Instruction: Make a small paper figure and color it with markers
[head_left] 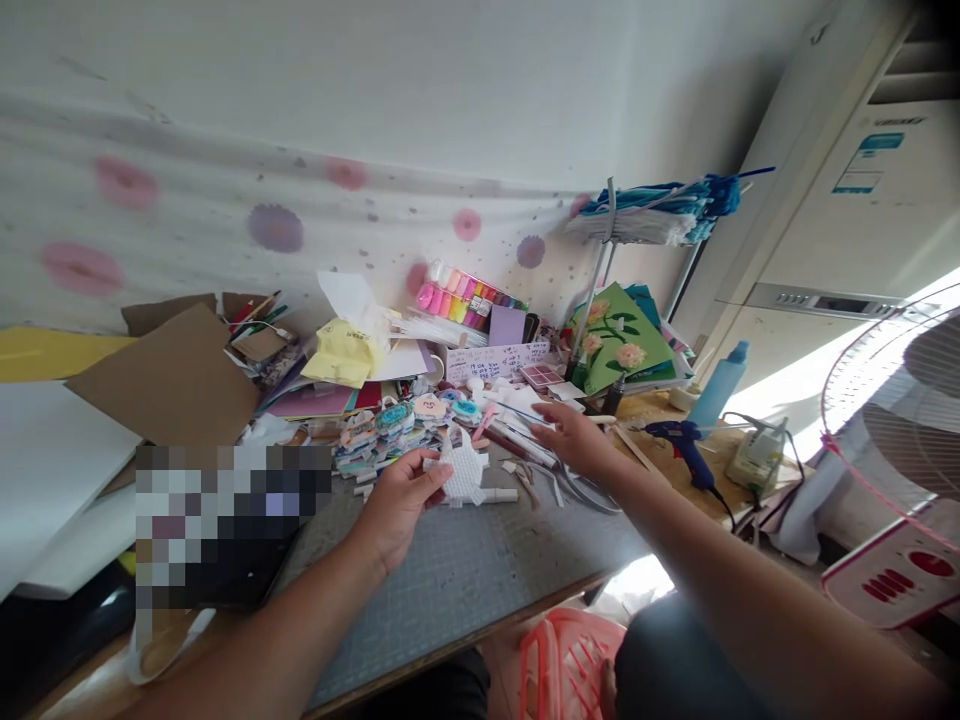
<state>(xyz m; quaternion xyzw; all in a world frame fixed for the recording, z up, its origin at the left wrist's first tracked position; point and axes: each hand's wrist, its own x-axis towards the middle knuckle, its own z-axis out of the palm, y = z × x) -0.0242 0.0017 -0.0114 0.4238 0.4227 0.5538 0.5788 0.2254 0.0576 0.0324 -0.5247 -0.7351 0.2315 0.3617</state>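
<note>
My left hand (pixel 401 500) pinches a small white textured cutout (pixel 465 476) between thumb and fingers, held above the grey cutting mat (pixel 420 580). The cutout has an uneven outline with a thin loop at its top. To the right, my right hand (pixel 574 438) reaches over the clutter with its fingers stretched and apart, and nothing shows in it. A thin blue stick (pixel 514 408) lies close to its fingertips. Behind my left hand is a heap of stacked paper pieces and tape-like rolls (pixel 394 420). A white tube (pixel 499 495) lies just beyond the cutout.
A blue glue gun (pixel 686 450) and a light blue bottle (pixel 720 385) stand at the right, near a fan (pixel 900 400). Colourful clay pots (pixel 469 298) sit at the back. Brown cardboard (pixel 172 380) leans at the left. A pink stool (pixel 562 660) is below the table edge.
</note>
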